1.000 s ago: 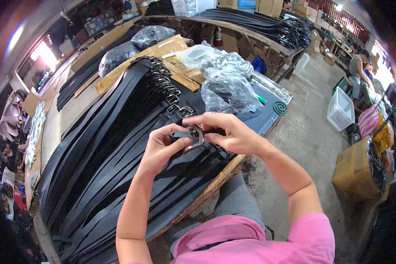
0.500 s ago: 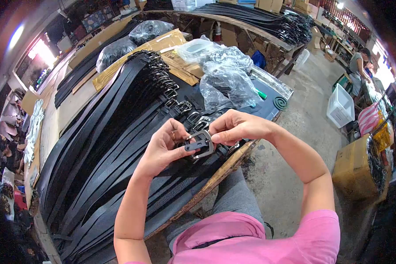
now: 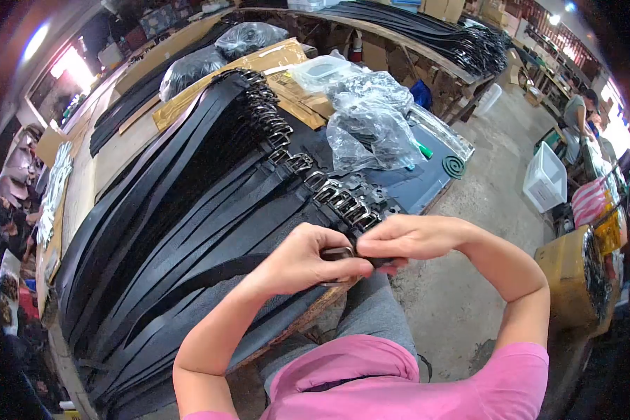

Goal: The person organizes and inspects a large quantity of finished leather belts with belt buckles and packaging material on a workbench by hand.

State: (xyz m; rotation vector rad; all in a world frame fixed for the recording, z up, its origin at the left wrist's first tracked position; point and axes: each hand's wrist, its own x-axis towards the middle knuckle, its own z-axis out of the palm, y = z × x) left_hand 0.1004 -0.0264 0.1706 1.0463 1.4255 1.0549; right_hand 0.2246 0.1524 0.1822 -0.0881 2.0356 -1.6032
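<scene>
My left hand [image 3: 308,262] is closed around a metal belt buckle [image 3: 337,253], its frame showing partly between thumb and fingers. My right hand [image 3: 413,239] presses in from the other side, fingers closed on a dark part of the same belt; most of that part is hidden under the hand. A black belt strap [image 3: 220,271] runs from near my left wrist down to the left. Just beyond my hands lies a row of belts with metal buckles [image 3: 343,203], and their black straps [image 3: 182,210] fan out across the table.
Clear plastic bags [image 3: 371,126] and cardboard [image 3: 301,94] lie on the far part of the table. A green coil [image 3: 453,166] sits at its right edge. On the floor at right are a white bin [image 3: 544,178] and a carton [image 3: 563,280]. A person [image 3: 577,119] works beyond.
Both hands have moved lower and closer to my body with the buckle. The buckle, plainly visible before, is now mostly covered by my fingers, and the row of buckles behind is uncovered.
</scene>
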